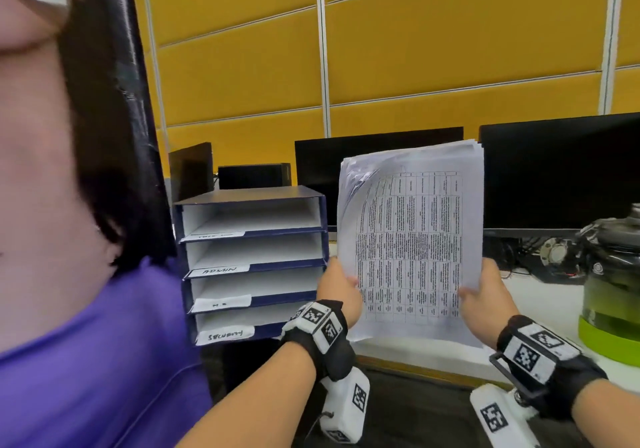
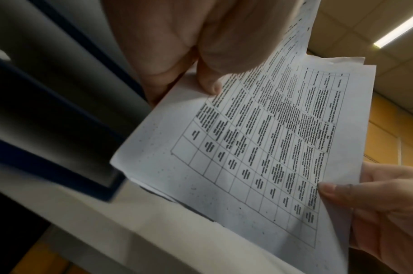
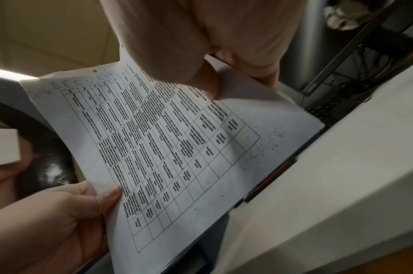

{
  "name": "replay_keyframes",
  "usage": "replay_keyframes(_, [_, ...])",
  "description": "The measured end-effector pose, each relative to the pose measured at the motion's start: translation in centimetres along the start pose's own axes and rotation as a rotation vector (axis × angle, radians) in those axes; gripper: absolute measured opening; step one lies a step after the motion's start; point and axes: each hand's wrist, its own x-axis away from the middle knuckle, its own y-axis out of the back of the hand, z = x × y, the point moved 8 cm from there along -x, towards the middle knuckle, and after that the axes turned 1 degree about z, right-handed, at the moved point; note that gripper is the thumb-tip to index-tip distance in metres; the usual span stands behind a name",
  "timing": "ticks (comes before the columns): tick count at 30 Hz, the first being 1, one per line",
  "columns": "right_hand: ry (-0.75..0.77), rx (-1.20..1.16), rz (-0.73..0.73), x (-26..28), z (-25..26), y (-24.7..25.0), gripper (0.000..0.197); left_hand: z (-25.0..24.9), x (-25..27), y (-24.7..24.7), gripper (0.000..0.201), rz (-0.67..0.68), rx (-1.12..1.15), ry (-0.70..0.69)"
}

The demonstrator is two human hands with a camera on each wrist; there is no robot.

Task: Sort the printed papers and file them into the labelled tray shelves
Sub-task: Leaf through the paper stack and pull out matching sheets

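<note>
Printed papers (image 1: pixel 415 239) held upright above the desk edge (image 1: pixel 415 350), just right of the tray shelves (image 1: pixel 252 257). Pinched at the lower left by the left hand (image 1: pixel 337 291), at the lower right by the right hand (image 1: pixel 485 298). Handwritten "SECURITY" across the top sheet; bottom shelf labelled the same.

Left hand (image 1: pixel 337 288), right hand (image 1: pixel 485 295) raised, thumbs forward, fingers apparently curled behind.

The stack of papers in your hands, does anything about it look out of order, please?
Yes: the top sheet's upper left corner curls away from the paper stack, and the sheet edges behind are fanned unevenly at the top. The printed table runs sideways.
</note>
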Motion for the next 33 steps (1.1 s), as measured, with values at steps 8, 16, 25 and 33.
replay_keyframes(8, [0.057, -0.065, 0.216, 4.9, 6.6, -8.6, 0.049, 4.9, 3.9, 12.2, 0.022, -0.132, -0.088, 0.040])
replay_keyframes(16, [-0.083, 0.198, 0.486, 8.0, 1.1, -18.6, 0.041, 15.9, 6.8, 14.9, 0.021, -0.060, -0.214, 0.166])
replay_keyframes(25, [-0.171, 0.318, 0.647, 11.3, -3.9, -24.1, 0.031, 24.5, 9.4, 13.3, 0.014, 0.107, -0.264, 0.337])
replay_keyframes(33, [-0.240, 0.506, 0.782, 11.9, -4.0, -23.1, 0.045, 25.8, 9.5, 14.1, 0.035, 0.094, -0.479, 0.460])
